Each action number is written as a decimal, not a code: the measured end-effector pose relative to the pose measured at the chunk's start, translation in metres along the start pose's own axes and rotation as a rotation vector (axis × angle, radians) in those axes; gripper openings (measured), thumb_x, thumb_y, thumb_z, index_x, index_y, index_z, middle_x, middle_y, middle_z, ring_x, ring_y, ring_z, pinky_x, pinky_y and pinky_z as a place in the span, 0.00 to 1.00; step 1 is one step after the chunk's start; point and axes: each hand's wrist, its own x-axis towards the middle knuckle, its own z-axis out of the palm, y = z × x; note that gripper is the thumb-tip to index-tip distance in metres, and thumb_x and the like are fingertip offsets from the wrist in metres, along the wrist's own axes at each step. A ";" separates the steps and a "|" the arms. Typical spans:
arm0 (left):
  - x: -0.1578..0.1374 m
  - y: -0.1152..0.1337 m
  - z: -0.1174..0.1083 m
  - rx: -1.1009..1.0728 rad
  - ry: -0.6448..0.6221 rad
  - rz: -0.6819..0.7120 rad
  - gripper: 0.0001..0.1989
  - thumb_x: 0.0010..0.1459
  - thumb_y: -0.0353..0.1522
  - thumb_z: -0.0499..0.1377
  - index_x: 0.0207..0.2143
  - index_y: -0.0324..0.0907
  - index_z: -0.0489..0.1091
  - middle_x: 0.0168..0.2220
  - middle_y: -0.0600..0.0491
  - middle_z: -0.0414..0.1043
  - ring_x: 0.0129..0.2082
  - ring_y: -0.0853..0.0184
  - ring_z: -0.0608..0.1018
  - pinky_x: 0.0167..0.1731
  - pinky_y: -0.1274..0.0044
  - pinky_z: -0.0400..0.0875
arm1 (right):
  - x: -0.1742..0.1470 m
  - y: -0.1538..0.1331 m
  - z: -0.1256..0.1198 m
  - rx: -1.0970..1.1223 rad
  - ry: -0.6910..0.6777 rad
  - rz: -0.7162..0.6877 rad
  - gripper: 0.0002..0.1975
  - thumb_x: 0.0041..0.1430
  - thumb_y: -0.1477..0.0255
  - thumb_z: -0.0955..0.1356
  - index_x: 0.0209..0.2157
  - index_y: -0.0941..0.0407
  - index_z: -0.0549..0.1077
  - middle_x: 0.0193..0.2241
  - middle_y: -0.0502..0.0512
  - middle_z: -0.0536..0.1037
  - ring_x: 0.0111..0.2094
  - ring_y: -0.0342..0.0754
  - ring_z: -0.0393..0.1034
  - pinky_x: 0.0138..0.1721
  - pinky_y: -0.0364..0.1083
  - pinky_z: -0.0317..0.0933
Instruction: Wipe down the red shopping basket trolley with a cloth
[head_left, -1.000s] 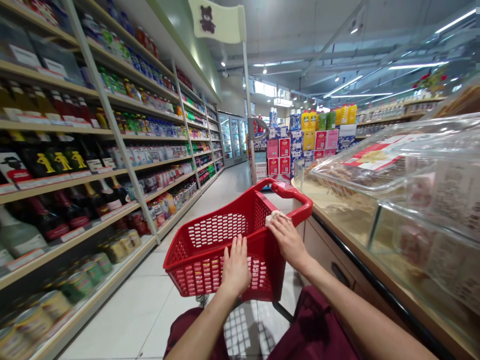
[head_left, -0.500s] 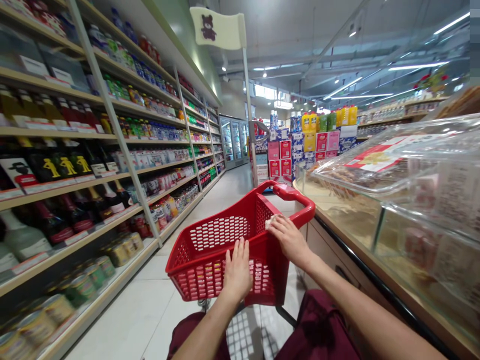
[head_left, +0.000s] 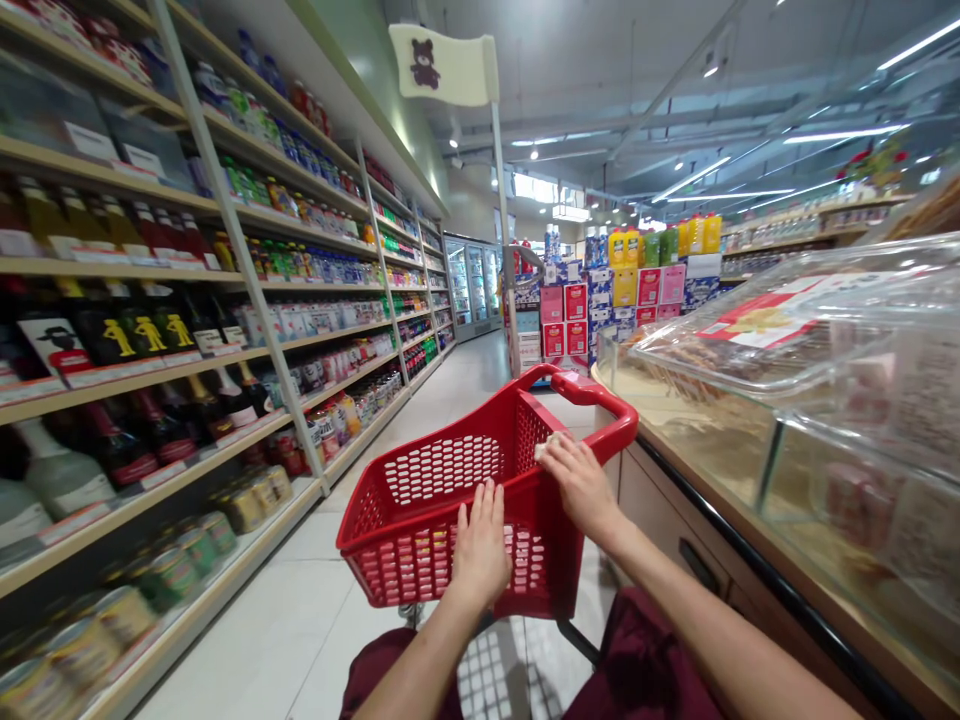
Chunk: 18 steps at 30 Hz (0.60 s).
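A red plastic shopping cart with perforated basket walls stands right in front of me, turned sideways, its handle at the upper right. My left hand lies with fingers stretched out against the near side wall, the fingertips at the rim. Near the handle end, my right hand rests on the cart's rim. Its fingers are closed on a crumpled white wipe, partly hidden beneath them; I cannot tell whether it is paper or cloth.
Shelves of bottles and cans line the left side. At right, a glass-sided display counter carries clear plastic food packs. Stacked drink cartons stand ahead, and a bear sign hangs on a pole. Pale tiled floor runs between.
The whole view has shifted slightly, so the cart and both hands appear a little further right and lower. Both hands keep nearly the same places on the cart.
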 end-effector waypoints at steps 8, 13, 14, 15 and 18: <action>0.000 0.003 -0.002 -0.044 -0.009 -0.017 0.41 0.42 0.31 0.50 0.59 0.33 0.39 0.63 0.47 0.34 0.61 0.62 0.40 0.58 0.66 0.42 | -0.004 -0.013 0.007 0.028 0.056 -0.034 0.20 0.53 0.83 0.56 0.45 0.58 0.70 0.46 0.57 0.71 0.53 0.51 0.55 0.55 0.54 0.48; 0.000 0.000 -0.002 -0.039 -0.019 0.008 0.40 0.44 0.31 0.49 0.60 0.34 0.38 0.63 0.48 0.34 0.61 0.63 0.40 0.58 0.66 0.41 | 0.003 0.006 0.000 0.012 0.014 -0.009 0.20 0.53 0.83 0.57 0.44 0.57 0.71 0.46 0.55 0.71 0.53 0.51 0.55 0.53 0.53 0.51; -0.001 0.001 -0.003 -0.042 -0.027 0.006 0.40 0.44 0.31 0.50 0.60 0.34 0.37 0.63 0.48 0.34 0.61 0.62 0.40 0.58 0.66 0.41 | 0.005 0.017 -0.003 -0.015 0.025 0.052 0.20 0.53 0.83 0.57 0.43 0.57 0.71 0.46 0.57 0.71 0.53 0.53 0.56 0.52 0.54 0.51; -0.001 0.001 -0.004 -0.045 -0.035 0.002 0.41 0.44 0.31 0.50 0.60 0.34 0.37 0.63 0.47 0.34 0.61 0.62 0.39 0.58 0.66 0.42 | 0.007 0.025 -0.006 -0.037 0.038 0.106 0.19 0.54 0.83 0.56 0.43 0.59 0.71 0.45 0.59 0.71 0.52 0.54 0.56 0.52 0.55 0.51; -0.001 0.003 -0.004 -0.038 -0.037 -0.010 0.41 0.44 0.31 0.50 0.60 0.33 0.37 0.63 0.47 0.34 0.61 0.61 0.39 0.58 0.66 0.42 | 0.008 0.022 -0.006 -0.053 0.044 0.129 0.19 0.54 0.82 0.56 0.43 0.61 0.71 0.45 0.62 0.70 0.52 0.56 0.56 0.52 0.56 0.49</action>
